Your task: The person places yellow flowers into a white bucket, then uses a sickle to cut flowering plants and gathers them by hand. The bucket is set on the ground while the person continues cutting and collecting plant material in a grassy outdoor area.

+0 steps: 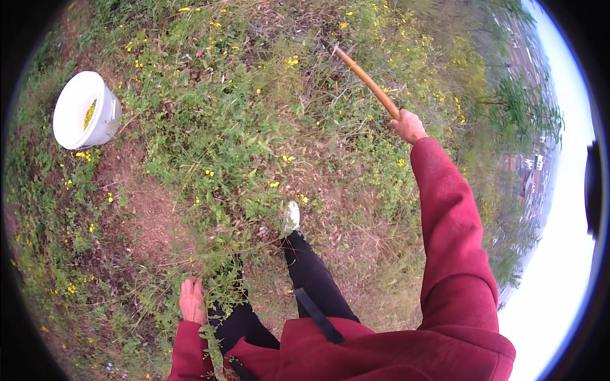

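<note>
At the upper right, my right hand [410, 126] is shut around the end of an orange-brown wooden handle [369, 83]. The handle slants up and left to a dark tip [327, 45] among twigs and grass; the shape of that tip is partly hidden. My left hand [193, 297] is low at the left, beside my leg, at a leafy green plant [226, 288] with long stems. Its fingers are bent near the stems, and whether they grip them is not clear. A white plastic bucket [112, 119] stands tilted in view at the upper left, with yellow flowers [89, 115] inside.
Grass, weeds and scattered yellow flowers [208, 173] cover much of the slope. Bare reddish soil [155, 219] lies below the bucket. My white shoe [292, 216] is on the ground at the centre. Shrubs [519, 107] stand at the right, with distant buildings [529, 181] beyond.
</note>
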Demonstrator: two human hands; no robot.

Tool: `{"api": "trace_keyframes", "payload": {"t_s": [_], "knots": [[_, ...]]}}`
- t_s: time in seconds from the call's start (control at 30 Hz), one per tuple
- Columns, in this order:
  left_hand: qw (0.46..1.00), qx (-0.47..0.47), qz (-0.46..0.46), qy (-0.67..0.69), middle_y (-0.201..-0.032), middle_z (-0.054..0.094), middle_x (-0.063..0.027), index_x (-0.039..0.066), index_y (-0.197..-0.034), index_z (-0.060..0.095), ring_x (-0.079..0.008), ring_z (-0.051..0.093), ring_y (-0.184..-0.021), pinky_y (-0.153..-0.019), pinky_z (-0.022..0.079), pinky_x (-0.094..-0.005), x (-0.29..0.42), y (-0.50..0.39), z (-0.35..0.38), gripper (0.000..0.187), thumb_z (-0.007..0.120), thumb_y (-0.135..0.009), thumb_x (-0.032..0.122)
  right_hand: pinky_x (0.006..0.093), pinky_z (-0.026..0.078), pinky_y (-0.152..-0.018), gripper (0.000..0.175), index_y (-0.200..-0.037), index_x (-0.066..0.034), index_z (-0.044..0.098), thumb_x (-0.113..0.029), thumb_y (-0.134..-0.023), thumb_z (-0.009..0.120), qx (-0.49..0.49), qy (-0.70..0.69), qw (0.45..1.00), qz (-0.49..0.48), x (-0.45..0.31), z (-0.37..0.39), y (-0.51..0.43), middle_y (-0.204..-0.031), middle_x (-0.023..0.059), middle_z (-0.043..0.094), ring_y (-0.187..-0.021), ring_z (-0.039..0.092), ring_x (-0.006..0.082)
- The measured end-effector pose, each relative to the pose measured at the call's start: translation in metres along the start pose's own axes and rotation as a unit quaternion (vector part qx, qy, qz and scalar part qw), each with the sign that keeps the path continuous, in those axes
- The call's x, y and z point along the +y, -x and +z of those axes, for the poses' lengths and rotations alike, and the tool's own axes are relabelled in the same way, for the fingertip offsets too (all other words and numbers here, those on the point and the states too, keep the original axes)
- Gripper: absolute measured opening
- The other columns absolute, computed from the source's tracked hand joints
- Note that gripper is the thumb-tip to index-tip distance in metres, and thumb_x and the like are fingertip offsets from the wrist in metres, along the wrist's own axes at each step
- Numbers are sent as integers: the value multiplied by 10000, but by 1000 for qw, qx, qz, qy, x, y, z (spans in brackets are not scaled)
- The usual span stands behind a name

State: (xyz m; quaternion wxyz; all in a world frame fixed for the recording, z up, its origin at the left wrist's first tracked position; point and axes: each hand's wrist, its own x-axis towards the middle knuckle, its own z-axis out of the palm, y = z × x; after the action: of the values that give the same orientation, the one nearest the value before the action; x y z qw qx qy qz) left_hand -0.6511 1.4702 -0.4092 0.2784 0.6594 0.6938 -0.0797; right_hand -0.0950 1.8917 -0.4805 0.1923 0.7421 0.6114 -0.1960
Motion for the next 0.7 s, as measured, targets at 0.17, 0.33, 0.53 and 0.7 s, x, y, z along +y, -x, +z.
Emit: {"api": "trace_keyframes", "payload": {"t_s": [0.17, 0.33, 0.53, 0.7], "knots": [[1000, 3, 6, 3, -1065, 508, -109, 13, -1078, 561, -288, 502, -949, -783, 450, -361, -1, 8, 4, 284, 512, -799, 7, 432, 496, -827, 336, -1013, 3, 588, -268, -815, 602, 2, 42, 999, 5, -13, 10, -26, -961, 218, 643, -925, 628, 350], [999, 4, -12, 41, -1066, 514, -124, 11, -1107, 553, -299, 510, -967, -800, 452, -374, 0, 13, 9, 323, 494, -791, -16, 444, 524, -739, 197, -982, -36, 568, -183, -871, 497, 76, 164, 983, -18, -23, 31, -38, -919, 180, 667, -864, 657, 338], [998, -19, -50, 36, -1083, 526, -115, 21, -1105, 565, -287, 519, -994, -806, 457, -356, 2, 16, 8, 294, 487, -824, -14, 434, 516, -786, 226, -1008, -34, 603, -187, -864, 518, 74, 109, 991, 20, -32, 47, -74, -983, 190, 656, -925, 642, 338], [992, -13, -106, 71, -1078, 535, -106, 40, -1102, 573, -270, 531, -989, -810, 460, -345, -3, 22, 11, 279, 491, -838, -2, 444, 502, -813, 365, -1111, -19, 562, -248, -826, 572, -40, 22, 998, 34, -30, 61, -105, -1015, 206, 636, -942, 625, 356]]}}
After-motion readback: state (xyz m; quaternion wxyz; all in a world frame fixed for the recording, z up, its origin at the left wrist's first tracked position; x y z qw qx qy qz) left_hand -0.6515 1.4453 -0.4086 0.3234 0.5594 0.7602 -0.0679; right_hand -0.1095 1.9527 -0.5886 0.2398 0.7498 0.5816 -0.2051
